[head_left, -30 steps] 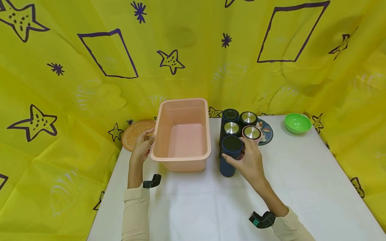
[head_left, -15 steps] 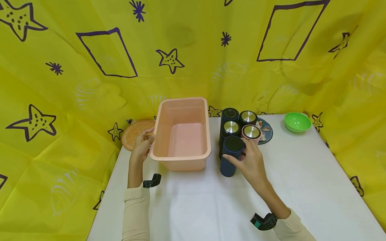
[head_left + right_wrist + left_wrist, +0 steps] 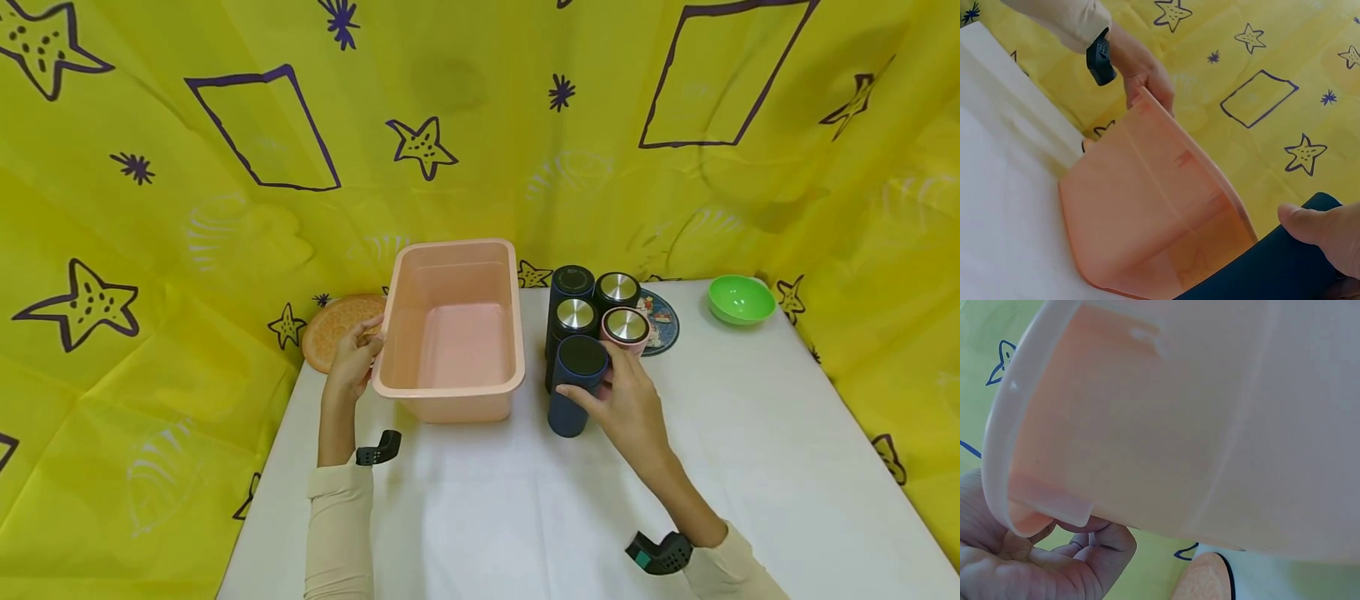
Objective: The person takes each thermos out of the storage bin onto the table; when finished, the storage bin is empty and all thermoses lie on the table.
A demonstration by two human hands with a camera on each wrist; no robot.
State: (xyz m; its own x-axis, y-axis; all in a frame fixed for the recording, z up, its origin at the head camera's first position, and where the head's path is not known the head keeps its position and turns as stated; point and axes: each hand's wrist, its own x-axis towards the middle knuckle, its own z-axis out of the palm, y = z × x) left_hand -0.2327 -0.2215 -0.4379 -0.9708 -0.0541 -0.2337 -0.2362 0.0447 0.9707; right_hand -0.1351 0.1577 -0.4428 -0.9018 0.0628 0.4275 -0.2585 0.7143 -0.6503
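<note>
Left hand [image 3: 352,360] is curled under the rim at the left end of the peach tub [image 3: 453,393], which stands on the white table [image 3: 750,467] with nothing seen inside. That hold is best kept firm so the tub is steadied. Just right of the tub, the dark blue flask [image 3: 572,392] stands upright at the near end of a cluster of four other flasks [image 3: 600,307]. The right hand [image 3: 626,400] is wrapped around its upper part, thumb on the near side. A straight upward lift is judged safest, so that the pink flask [image 3: 627,328] touching the fingers is not knocked. Far right, a green bowl [image 3: 740,298] is well apart.
</note>
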